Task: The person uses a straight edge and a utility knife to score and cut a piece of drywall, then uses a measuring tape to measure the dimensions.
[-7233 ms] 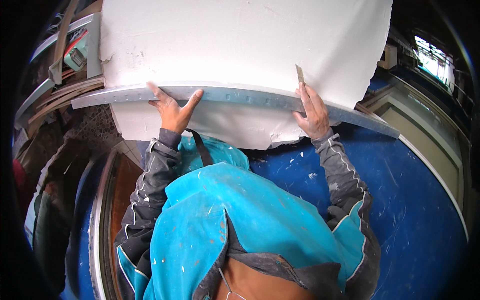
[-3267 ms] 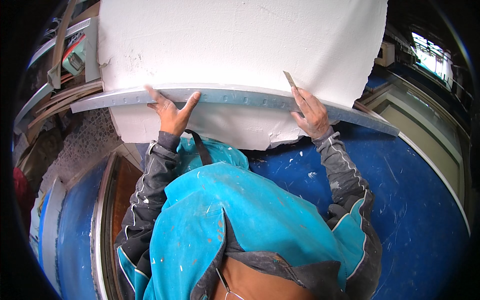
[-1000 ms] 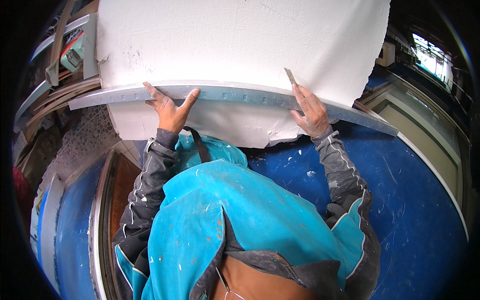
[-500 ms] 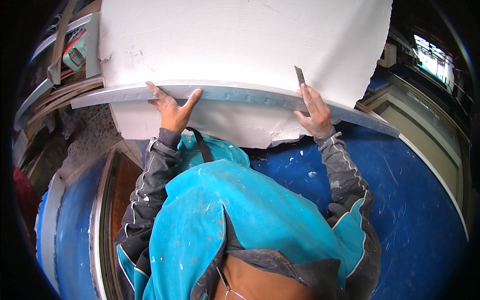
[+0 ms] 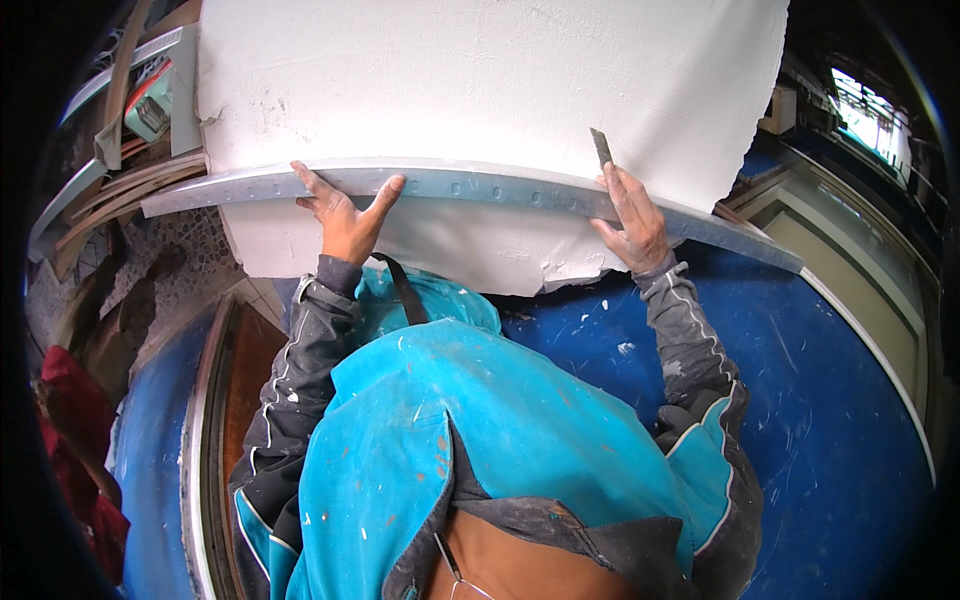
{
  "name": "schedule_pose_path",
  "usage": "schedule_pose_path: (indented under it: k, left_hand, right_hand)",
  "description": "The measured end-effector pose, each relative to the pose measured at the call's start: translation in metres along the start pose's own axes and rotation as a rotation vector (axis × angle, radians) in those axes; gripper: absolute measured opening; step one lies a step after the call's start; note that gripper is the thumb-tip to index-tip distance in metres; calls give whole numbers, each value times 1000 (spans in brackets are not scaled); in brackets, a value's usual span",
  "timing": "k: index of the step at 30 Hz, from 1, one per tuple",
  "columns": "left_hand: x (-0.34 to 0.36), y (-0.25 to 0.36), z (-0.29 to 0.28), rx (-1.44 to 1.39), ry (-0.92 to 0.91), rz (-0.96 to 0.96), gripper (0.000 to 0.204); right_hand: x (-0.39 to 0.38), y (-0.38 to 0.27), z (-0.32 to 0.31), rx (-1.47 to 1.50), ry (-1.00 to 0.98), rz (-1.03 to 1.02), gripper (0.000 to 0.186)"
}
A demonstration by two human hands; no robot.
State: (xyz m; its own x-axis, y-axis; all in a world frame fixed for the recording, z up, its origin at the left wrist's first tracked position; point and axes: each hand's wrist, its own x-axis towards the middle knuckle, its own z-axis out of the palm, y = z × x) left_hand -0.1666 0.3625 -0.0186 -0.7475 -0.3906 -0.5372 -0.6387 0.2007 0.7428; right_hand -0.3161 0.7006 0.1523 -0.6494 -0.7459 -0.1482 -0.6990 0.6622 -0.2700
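A long perforated metal bar (image 5: 480, 190) lies across a big white board (image 5: 480, 80) with ragged edges. My left hand (image 5: 348, 215) presses on the bar left of centre, thumb and fingers spread. My right hand (image 5: 630, 220) is on the bar toward its right end, pinching a thin, narrow dark blade (image 5: 600, 145) that points away from me over the board's face. My grey-and-turquoise sleeves and jacket fill the lower middle.
Wood strips and offcuts (image 5: 125, 195) pile at the left, beside pebbled flooring. A person in red clothing (image 5: 80, 410) shows at the left rim. A blue scratched surface (image 5: 810, 430), framed panels (image 5: 840, 260) at right and blue sheets (image 5: 160, 450) at left surround me.
My right hand and the blade have shifted slightly right and up from a second ago, the blade more upright. The person in red has come further into view at the left.
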Motion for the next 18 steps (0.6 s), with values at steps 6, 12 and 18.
schedule_pose_path:
  k: [6,12,18]
  left_hand:
    - [0,-1,-1,11,10,26,149]
    - [2,-4,4,-64,31,130,148]
    - [-1,-1,3,-48,24,93,147]
  right_hand:
    - [-1,-1,-4,-11,3,52,111]
    - [-6,4,-4,-42,17,49,112]
    - [-9,5,-2,-77,29,50,113]
